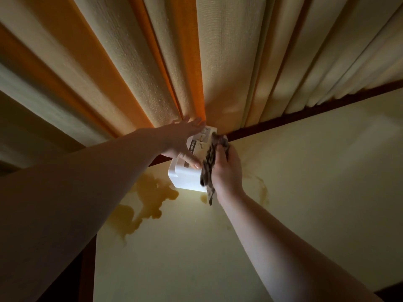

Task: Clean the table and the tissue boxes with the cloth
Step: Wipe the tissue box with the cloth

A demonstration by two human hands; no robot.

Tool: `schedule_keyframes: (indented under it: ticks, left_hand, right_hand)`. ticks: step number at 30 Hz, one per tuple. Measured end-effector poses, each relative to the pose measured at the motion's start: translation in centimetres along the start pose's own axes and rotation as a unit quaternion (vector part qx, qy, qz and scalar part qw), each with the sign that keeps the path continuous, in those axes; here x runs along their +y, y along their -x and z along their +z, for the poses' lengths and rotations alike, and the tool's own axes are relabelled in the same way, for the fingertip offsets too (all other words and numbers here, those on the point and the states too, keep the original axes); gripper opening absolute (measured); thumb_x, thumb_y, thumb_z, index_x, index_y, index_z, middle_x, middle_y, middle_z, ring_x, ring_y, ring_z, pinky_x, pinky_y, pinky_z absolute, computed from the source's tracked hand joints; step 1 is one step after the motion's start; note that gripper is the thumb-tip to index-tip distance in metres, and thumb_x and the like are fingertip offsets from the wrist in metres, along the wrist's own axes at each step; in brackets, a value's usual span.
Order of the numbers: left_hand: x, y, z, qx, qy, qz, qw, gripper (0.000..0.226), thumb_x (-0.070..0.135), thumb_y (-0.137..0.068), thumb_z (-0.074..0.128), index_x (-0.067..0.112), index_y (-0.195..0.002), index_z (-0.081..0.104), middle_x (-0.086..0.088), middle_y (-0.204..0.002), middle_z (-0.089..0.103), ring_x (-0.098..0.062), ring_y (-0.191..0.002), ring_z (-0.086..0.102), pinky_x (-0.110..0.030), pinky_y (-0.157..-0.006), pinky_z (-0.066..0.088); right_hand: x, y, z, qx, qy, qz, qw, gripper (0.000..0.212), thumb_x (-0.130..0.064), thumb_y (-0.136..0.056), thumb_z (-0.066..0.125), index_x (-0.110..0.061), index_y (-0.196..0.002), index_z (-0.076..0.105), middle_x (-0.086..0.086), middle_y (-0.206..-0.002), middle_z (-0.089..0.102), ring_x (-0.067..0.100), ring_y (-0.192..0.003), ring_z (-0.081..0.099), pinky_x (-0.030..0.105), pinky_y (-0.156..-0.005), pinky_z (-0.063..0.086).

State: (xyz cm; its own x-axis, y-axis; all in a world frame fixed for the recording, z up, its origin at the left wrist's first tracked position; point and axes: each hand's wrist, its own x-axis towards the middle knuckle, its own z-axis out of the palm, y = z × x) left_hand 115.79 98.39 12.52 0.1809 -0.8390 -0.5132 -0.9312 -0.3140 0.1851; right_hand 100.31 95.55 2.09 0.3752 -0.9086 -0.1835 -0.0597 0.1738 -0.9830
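Fingers (189, 124) of the left hand (181, 140) are spreading to steady the white tissue box (187, 177) while the right hand (226, 168) is gripping the cloth (210, 162) and rubbing its side, so wiping the yellow spill (150, 199) on the table (305, 171) probably comes next.

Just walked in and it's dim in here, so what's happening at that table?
A person is wiping a white tissue box at the far edge of the table, by the curtains. The left hand steadies the box, fingers laid over its top. The right hand grips a dark cloth against the box's side. Yellowish spills lie unwiped on the table beside the box.
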Motion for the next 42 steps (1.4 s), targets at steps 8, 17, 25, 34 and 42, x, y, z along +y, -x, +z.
schedule_keyframes:
  ticks: [8,17,25,34,42]
  left_hand:
    - [-0.5,-0.4,0.4,0.007,0.012,0.001,1.000,0.135,0.067,-0.071,0.082,0.033,-0.164,-0.010,0.012,-0.171,-0.012,-0.017,-0.156,-0.019,-0.051,-0.122,-0.014]
    - [-0.3,-0.2,0.2,0.008,0.025,-0.001,1.000,0.133,0.063,-0.072,0.082,0.033,-0.164,-0.009,0.012,-0.171,-0.012,-0.016,-0.156,-0.018,-0.049,-0.121,-0.015]
    - [-0.2,-0.4,0.4,0.006,0.016,-0.019,1.000,0.135,0.066,-0.071,0.082,0.036,-0.163,-0.012,0.010,-0.170,-0.017,-0.022,-0.155,-0.020,-0.052,-0.121,-0.014]
    - [-1.3,-1.3,0.7,0.007,0.015,0.000,1.000,0.141,0.076,-0.062,0.079,0.037,-0.162,-0.012,0.015,-0.167,-0.018,-0.014,-0.151,-0.026,-0.053,-0.120,-0.016]
    - [0.7,0.2,-0.2,-0.006,0.023,-0.026,0.999,0.132,0.059,-0.074,0.083,0.034,-0.163,-0.011,0.011,-0.170,-0.016,-0.018,-0.154,-0.019,-0.050,-0.122,-0.013]
  right_hand:
    - [3.2,1.6,0.1,-0.009,0.047,0.058,0.997,0.039,-0.038,-0.104,0.043,-0.014,-0.132,0.057,0.006,-0.123,0.069,0.024,-0.109,0.067,0.048,-0.095,0.056]
    - [0.2,-5.4,0.2,-0.011,0.031,0.049,0.998,0.032,-0.037,-0.104,0.044,-0.020,-0.118,0.067,0.001,-0.108,0.073,0.021,-0.101,0.068,0.049,-0.096,0.055]
    - [5.4,0.5,-1.4,-0.083,0.072,0.079,0.991,0.028,-0.035,-0.105,0.044,-0.019,-0.115,0.065,0.003,-0.102,0.073,0.023,-0.094,0.071,0.044,-0.081,0.059]
    - [0.5,-4.9,-0.6,-0.059,0.010,0.059,0.996,0.032,-0.038,-0.102,0.044,-0.019,-0.105,0.071,0.001,-0.097,0.077,0.020,-0.094,0.072,0.046,-0.088,0.059]
    - [4.7,-2.9,-1.8,-0.124,0.047,0.108,0.985,0.027,-0.041,-0.098,0.046,-0.031,-0.109,0.068,0.001,-0.103,0.077,0.026,-0.096,0.074,0.054,-0.086,0.061]
